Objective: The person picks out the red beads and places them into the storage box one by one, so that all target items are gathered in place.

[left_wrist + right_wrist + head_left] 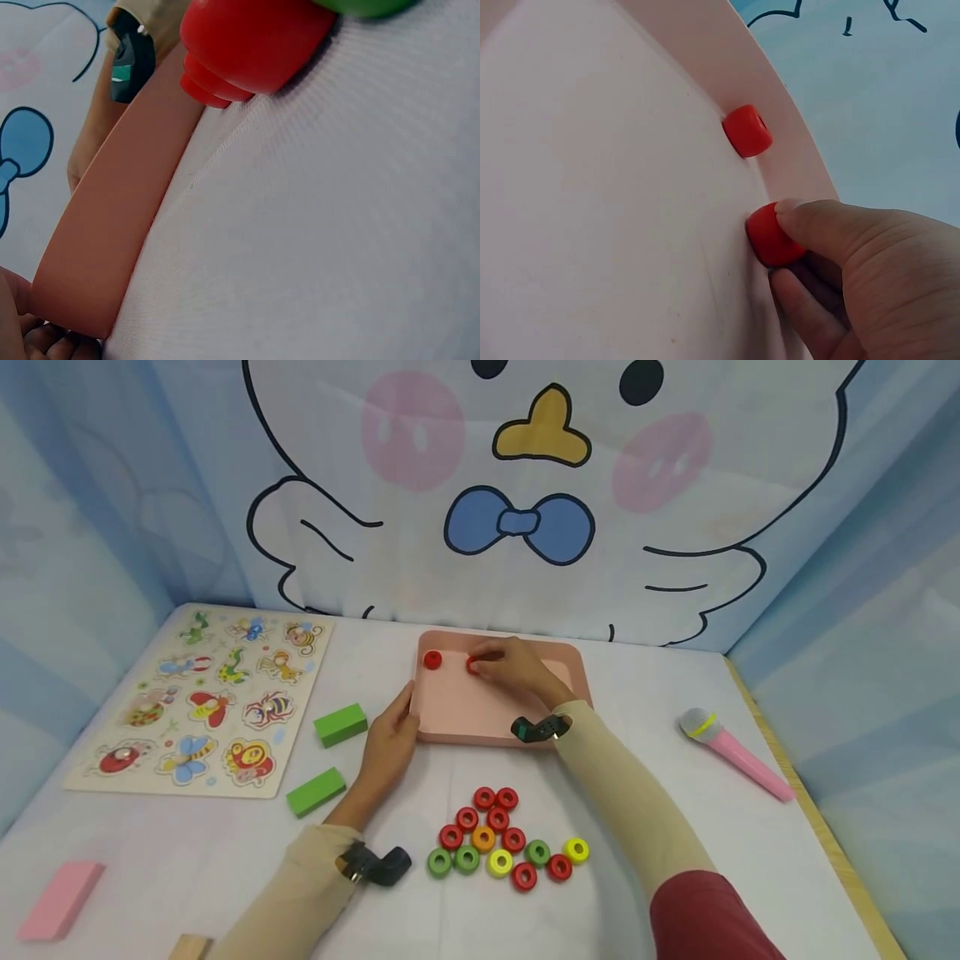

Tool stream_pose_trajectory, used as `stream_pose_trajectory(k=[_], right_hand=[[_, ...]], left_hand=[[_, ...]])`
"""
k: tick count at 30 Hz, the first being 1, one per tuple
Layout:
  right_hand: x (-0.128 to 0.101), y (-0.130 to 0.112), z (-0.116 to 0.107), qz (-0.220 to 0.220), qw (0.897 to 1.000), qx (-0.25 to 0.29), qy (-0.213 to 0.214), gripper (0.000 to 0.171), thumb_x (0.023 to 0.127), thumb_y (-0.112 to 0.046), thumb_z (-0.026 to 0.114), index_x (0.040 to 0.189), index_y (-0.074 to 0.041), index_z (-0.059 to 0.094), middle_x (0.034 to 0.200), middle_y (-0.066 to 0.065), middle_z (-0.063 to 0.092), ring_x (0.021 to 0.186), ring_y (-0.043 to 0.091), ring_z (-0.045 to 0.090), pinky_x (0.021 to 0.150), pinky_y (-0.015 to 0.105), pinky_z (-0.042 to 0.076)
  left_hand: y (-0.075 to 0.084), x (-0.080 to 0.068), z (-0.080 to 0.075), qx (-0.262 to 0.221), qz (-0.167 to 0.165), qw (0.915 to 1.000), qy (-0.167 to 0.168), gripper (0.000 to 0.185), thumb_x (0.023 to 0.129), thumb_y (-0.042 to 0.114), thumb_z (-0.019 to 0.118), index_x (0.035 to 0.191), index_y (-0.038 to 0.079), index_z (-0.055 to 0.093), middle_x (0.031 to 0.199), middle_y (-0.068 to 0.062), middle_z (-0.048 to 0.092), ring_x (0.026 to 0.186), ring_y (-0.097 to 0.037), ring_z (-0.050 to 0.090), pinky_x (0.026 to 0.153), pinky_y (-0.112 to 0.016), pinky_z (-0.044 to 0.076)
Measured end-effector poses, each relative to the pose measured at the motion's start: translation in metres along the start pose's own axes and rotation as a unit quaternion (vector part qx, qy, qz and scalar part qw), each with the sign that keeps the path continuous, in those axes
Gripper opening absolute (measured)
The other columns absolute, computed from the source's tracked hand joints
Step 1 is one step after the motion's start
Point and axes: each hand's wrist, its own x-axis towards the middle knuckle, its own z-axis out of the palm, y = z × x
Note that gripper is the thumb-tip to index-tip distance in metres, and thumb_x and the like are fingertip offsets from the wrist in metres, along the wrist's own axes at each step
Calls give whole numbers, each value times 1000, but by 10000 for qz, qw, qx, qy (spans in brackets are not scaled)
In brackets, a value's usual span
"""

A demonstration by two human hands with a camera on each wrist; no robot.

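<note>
Right hand point(513, 667) is over the pink tray point(457, 714), fingers pinching a red ring point(774, 236) and holding it right against the tray's far wall, down on the tray floor or just above it, hard to say which. Beside it, a little to the left along that same far wall, a second red ring point(432, 660) already sits inside the tray, apart from the held one. That makes two red rings in the tray, nothing else showing in it. Left hand point(390, 743) is at the tray's near-left corner, fingers lying straight along the edge and touching it, thumb up the side, holding nothing. In front of the tray, on the white table point(660, 760), lies the loose pile of rings point(504, 841): mostly red, with green, yellow and one orange mixed in, well apart from the tray. Off to the left, two green blocks point(339, 724) and an insect puzzle board point(206, 702); a pink toy microphone point(733, 753) lies off to the right.
</note>
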Motion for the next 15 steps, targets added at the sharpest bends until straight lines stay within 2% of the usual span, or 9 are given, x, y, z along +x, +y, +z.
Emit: stream_pose_trajectory(k=[11,15], right_hand=[[-3,-1,-1,-94,9997,220,58,31,91,-34,71,120,-21,70,118,-3,61,109,18,52,95,32,47],[-3,2,0,-79,9995,303,99,33,91,-36,70,121,-21,70,122,-2,61,111,18,53,97,33,47]], left_hand=[[2,1,0,29,-87,9999,72,55,100,12,40,154,8,32,155,-5,34,143,-18,29,117,-31,22],[0,1,1,22,-90,9999,49,55,100,12,40,154,8,31,155,-5,34,143,-18,28,117,-31,22]])
